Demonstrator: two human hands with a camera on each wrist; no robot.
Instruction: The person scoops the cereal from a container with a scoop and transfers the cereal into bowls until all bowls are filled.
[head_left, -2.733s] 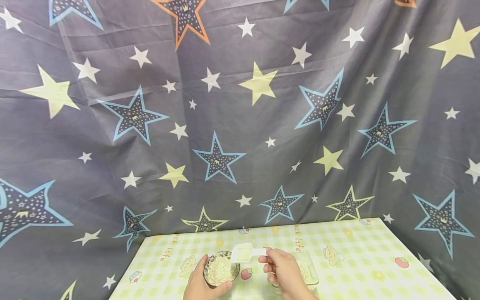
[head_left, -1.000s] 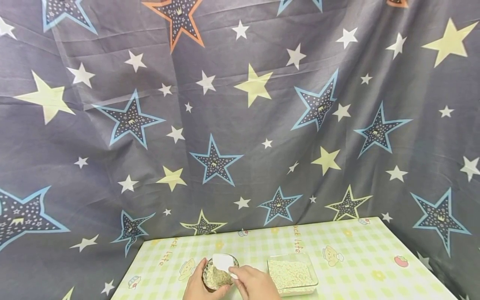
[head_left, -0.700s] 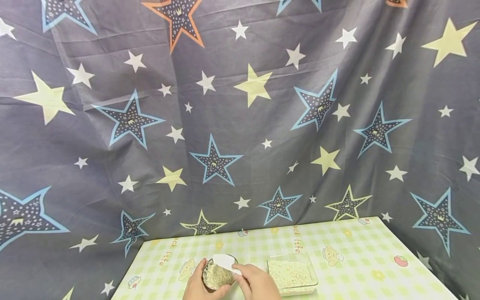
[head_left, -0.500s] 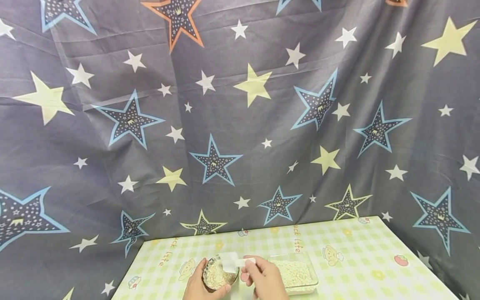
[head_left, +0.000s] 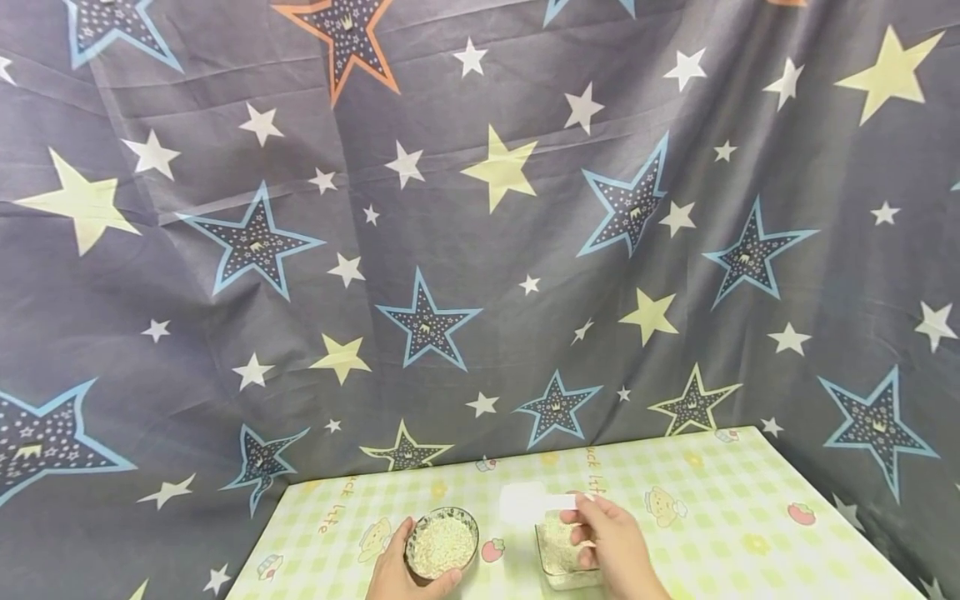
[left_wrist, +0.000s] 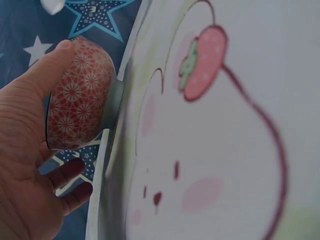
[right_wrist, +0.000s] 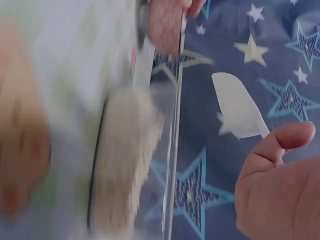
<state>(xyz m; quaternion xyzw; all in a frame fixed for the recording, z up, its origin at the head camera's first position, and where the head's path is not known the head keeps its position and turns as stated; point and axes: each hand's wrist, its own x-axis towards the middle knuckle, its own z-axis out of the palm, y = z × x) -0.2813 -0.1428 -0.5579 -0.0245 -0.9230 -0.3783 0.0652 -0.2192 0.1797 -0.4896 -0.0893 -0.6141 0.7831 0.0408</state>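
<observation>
My left hand [head_left: 401, 573] holds a small bowl [head_left: 442, 509] of pale grain flakes [head_left: 444, 546], thumb at its near rim and fingers along its left side. In the left wrist view, the bowl [left_wrist: 82, 95] has a red flower pattern outside. My right hand [head_left: 622, 550] pinches the handle of a white scoop [head_left: 521, 502], which hangs between the bowl and a clear rectangular container [head_left: 573, 581] of similar flakes. The right wrist view shows the scoop [right_wrist: 237, 105] apart from the container [right_wrist: 172, 150]. The scoop looks overexposed, so its contents cannot be made out.
A green-checked tablecloth [head_left: 712, 533] with printed cartoon figures covers the table. Behind it hangs a dark grey cloth [head_left: 480, 242] printed with stars. The container stands right of the bowl, partly behind my right hand.
My right hand has carried the scoop rightward, from being tipped over the bowl to near the container. Flakes showed in the scoop 2.7 seconds ago. My left hand stays at the bowl.
</observation>
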